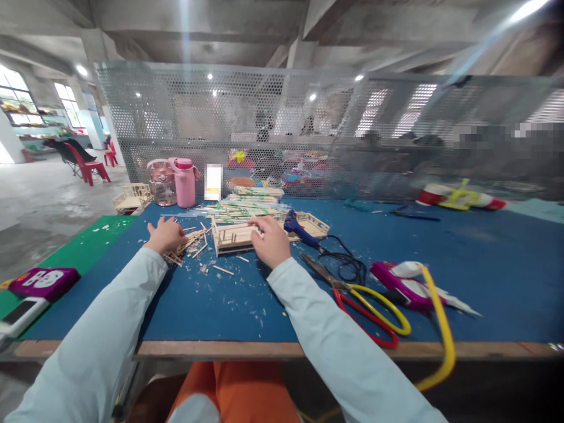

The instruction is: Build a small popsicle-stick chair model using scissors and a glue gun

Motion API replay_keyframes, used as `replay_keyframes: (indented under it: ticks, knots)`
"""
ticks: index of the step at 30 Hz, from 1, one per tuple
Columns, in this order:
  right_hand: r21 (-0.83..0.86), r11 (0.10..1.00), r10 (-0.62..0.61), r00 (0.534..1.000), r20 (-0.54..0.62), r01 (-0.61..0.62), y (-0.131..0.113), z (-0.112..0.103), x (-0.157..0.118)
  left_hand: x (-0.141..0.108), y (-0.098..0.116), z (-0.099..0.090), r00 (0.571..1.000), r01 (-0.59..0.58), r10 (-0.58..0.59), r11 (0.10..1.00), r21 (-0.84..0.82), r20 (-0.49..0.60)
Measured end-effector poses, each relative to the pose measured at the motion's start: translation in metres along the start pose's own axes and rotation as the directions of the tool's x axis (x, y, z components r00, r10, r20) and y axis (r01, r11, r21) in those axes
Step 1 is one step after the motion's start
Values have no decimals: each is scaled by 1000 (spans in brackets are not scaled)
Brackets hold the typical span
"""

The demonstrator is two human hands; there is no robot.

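My left hand [166, 236] rests over a loose pile of thin wooden sticks [194, 241], its fingers bent down but spread. Whether a stick is between its lower fingertips cannot be made out. Right of the pile stands a small wooden stick model [233, 236] with low railed sides. My right hand [272, 242] is at its near side and covers part of it; index finger and thumb are curled with a gap between them. Just behind that hand lies a blue-handled tool [304, 235] with a black cord, beside another railed wooden piece [314, 224].
Large scissors [339, 286] with red and yellow handles lie to the right, near a purple-and-white tool [408, 288] and yellow cord. Bagged sticks [255, 202], a pink bottle [185, 182] and a clear jug [163, 185] stand behind. A perforated metal screen [247, 106] closes the back.
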State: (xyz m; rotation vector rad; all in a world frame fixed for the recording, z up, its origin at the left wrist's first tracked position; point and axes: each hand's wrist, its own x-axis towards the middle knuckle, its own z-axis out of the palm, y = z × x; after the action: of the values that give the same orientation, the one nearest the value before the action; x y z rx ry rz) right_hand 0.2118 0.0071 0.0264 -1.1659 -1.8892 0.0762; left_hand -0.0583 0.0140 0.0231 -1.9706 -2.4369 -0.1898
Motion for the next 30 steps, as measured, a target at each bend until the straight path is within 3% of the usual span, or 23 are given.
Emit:
replay_keyframes:
  ticks: [2, 4, 8, 11, 13, 21, 30]
  knots:
    - [-53, 995, 77, 994, -78, -81, 14, -4, 7, 0, -4, -1, 996, 72, -72, 997, 1, -54]
    - [-73, 986, 144, 986, -79, -150, 27, -5, 12, -1, -8, -2, 988, 128, -129, 992, -17, -81]
    - [-45, 986, 168, 980, 110, -164, 40, -2, 16, -2, -4, -2, 995, 65, -70, 996, -69, -71]
    - [-55, 983, 181, 970, 161, -174, 41, -4, 17, -2, 5, 2, 999, -45, 43, 997, -67, -34]
    - [-76, 978, 202, 967, 153, -192, 40, -9, 18, -2, 7, 4, 998, -53, 52, 997, -54, -19]
    - [-148, 958, 265, 955, 135, -245, 37, -23, 17, 3, -8, -3, 994, 105, -107, 992, -68, -18]
    - [-156, 962, 254, 947, 196, -225, 32, -29, 16, 2, -22, -15, 985, 126, -140, 984, -127, -103]
